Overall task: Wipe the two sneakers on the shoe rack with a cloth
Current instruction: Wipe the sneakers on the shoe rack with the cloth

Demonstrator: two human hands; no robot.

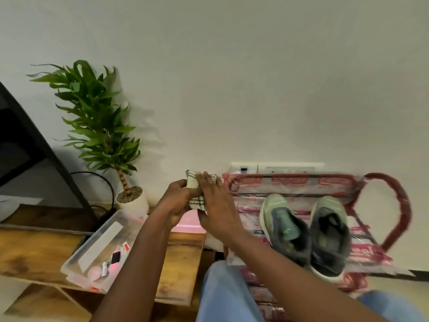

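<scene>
Two green-and-grey sneakers stand side by side on the top shelf of the red shoe rack (399, 201), which is wrapped in printed plastic: the left sneaker (284, 225) and the right sneaker (329, 231), toes toward the wall. A cream cloth (193, 184) with dark zigzag stitching is bunched up in front of the wall, left of the rack. My left hand (178, 201) grips it from below and the left. My right hand (216, 203) lies over its right side with fingers on it. Both hands are left of the sneakers, apart from them.
A low wooden table (176, 275) at the left carries a clear plastic tray (102, 247) with small items and a pink object (188, 224). A potted plant (99, 126) stands by the wall. A dark TV stand (34, 140) is at far left. My jeans-clad knees (222, 296) are at the bottom.
</scene>
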